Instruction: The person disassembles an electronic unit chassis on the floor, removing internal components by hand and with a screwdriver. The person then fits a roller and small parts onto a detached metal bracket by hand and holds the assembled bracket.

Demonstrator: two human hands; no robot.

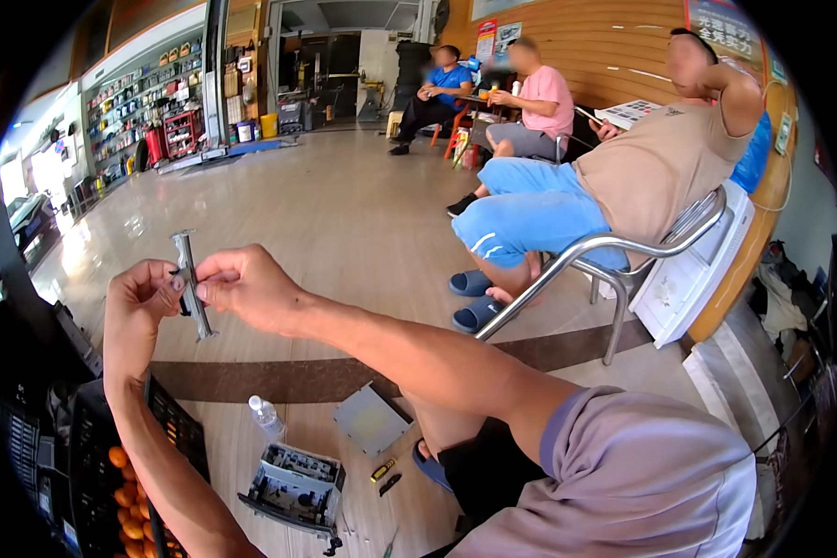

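Note:
A narrow metal bracket (192,288) is held up nearly upright, slightly tilted, between my two hands. My left hand (144,302) pinches its left side near the middle, with a small dark part by the fingertips. From the right, my right hand (246,288) grips the same bracket between thumb and fingers. On the floor below lie an opened grey device housing (293,488) with its inside showing and a flat grey metal plate (372,418). A yellow-and-black tool (383,469) rests beside a small black piece (391,484).
A clear plastic bottle (266,417) stands by the housing. At the lower left is a black crate (177,423) with orange fruit (132,507). One person (660,167) reclines on a metal chair (614,251) at right; two more people sit farther back. Shelves line the back left.

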